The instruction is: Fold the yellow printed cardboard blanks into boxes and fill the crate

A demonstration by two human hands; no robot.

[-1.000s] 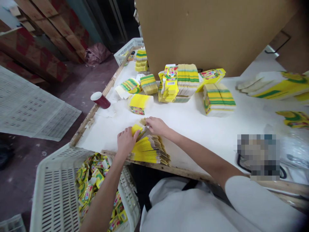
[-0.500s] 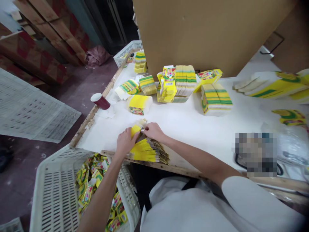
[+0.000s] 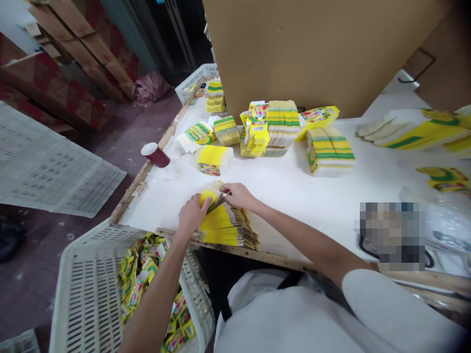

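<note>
My left hand (image 3: 191,214) is closed around the left side of a small yellow carton (image 3: 208,197) at the table's front edge. At the carton's far right end, my right hand (image 3: 237,194) pinches its pale end flap between thumb and fingers. Directly below both hands lies a fanned stack of flat yellow cartons (image 3: 224,226), their grey edges facing right. Just beyond the hands, a bundle of yellow cartons (image 3: 214,156) rests on the white tabletop (image 3: 275,186). The fingertips of my left hand are partly hidden behind the carton.
Bundles of yellow and green cartons (image 3: 283,120) stand along the back by a large cardboard box (image 3: 312,54). A maroon cup (image 3: 156,155) lies tilted at the left edge. Below, a white plastic basket (image 3: 88,284) holds many small cartons. A pixelated patch covers something at right.
My right hand has shifted slightly up and right along the carton's end. More of the fanned stack shows beneath the hands, and the left hand has barely moved.
</note>
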